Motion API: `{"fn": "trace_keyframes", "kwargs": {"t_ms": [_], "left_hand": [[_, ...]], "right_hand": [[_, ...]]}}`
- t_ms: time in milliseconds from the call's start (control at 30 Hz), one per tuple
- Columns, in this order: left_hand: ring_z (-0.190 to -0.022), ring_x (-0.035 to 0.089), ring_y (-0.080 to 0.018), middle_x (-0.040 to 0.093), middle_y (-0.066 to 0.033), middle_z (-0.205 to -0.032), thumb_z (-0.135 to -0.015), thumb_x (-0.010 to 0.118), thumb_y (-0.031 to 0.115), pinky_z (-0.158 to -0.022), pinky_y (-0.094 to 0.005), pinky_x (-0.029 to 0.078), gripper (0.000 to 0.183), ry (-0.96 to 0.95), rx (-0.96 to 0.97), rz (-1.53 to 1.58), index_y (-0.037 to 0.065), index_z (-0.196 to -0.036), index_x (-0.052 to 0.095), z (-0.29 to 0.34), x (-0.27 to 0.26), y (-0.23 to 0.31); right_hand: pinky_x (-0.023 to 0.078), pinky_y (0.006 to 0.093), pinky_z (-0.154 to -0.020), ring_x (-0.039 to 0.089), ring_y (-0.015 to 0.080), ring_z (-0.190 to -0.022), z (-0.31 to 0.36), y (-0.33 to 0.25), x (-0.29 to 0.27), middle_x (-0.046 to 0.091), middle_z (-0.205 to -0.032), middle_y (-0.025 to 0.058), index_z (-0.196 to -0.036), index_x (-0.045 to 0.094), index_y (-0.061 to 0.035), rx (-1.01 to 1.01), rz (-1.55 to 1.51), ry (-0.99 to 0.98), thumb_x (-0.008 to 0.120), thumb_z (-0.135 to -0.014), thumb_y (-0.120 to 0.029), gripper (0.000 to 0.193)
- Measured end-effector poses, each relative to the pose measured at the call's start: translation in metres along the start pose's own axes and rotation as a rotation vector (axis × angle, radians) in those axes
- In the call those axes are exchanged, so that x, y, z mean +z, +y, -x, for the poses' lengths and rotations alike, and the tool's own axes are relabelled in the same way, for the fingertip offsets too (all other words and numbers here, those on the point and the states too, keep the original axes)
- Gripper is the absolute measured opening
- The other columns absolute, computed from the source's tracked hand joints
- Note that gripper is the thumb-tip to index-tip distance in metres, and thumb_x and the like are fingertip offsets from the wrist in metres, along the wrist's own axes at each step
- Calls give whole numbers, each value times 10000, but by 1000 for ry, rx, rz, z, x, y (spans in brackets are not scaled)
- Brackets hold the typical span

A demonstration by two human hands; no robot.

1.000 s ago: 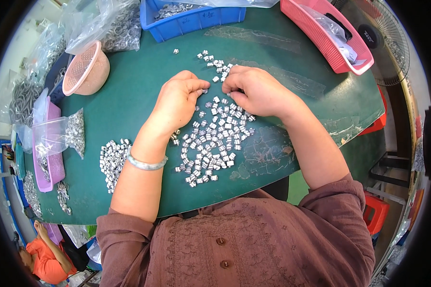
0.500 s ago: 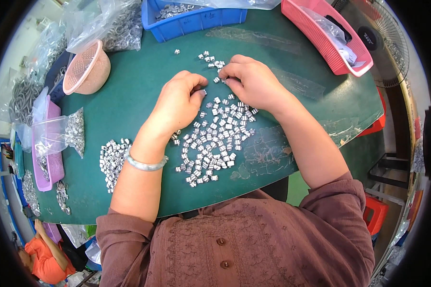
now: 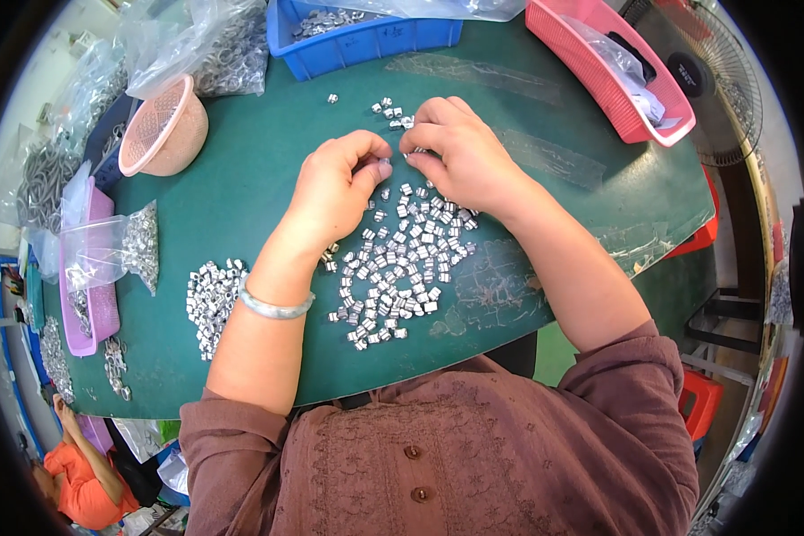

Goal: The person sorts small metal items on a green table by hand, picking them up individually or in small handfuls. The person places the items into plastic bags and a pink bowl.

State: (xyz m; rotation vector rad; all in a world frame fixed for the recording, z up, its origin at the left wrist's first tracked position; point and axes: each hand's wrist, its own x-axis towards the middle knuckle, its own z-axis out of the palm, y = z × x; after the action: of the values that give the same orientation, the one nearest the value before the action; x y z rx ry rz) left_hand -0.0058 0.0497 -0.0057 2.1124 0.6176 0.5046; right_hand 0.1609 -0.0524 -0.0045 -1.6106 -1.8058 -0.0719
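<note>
My left hand (image 3: 338,183) is closed in a pinch, with a small silvery metal piece (image 3: 384,162) at its thumb and fingertip. Facing it, my right hand (image 3: 463,154) is also pinched, and a bit of a small metal piece (image 3: 416,152) glints between thumb and fingers. The fingertips of the two hands are close but apart. Below them, a loose spread of small ribbed metal pieces (image 3: 393,268) covers the green table (image 3: 473,98). Several more pieces (image 3: 387,108) lie beyond my fingers. Beside my left forearm is a denser pile of such pieces (image 3: 213,299).
A blue bin (image 3: 366,40) with metal parts stands at the back, a pink basket (image 3: 598,80) at the back right. On the left are a peach basket (image 3: 165,129), a purple tray (image 3: 105,313) and bags of parts (image 3: 140,246). A person in orange (image 3: 85,482) sits lower left.
My right hand has shifted slightly left and down, closer to my left hand. The loose piece by its fingertips is no longer seen on the table. My left fingertips have come up slightly.
</note>
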Motion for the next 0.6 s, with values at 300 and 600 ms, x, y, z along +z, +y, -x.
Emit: {"fn": "trace_keyframes", "kwargs": {"t_ms": [300, 600], "left_hand": [[-887, 616, -121, 651, -57, -957, -885, 627, 61, -793, -219, 460, 210, -155, -145, 827, -8, -1082, 606, -2, -12, 6], [-920, 611, -125, 661, -69, -985, -923, 579, 100, -813, -228, 463, 240, -222, -195, 1071, 10, -1144, 589, -2, -15, -1]], "right_hand": [[453, 189, -698, 559, 44, -767, 1, 0, -22, 605, -837, -15, -966, 599, 0, 539, -801, -131, 636, -838, -15, 134], [420, 196, -637, 492, 38, -706, 3, 0, -19, 554, -773, -37, -907, 610, -16, 461, -1008, -88, 638, -810, -34, 102]]}}
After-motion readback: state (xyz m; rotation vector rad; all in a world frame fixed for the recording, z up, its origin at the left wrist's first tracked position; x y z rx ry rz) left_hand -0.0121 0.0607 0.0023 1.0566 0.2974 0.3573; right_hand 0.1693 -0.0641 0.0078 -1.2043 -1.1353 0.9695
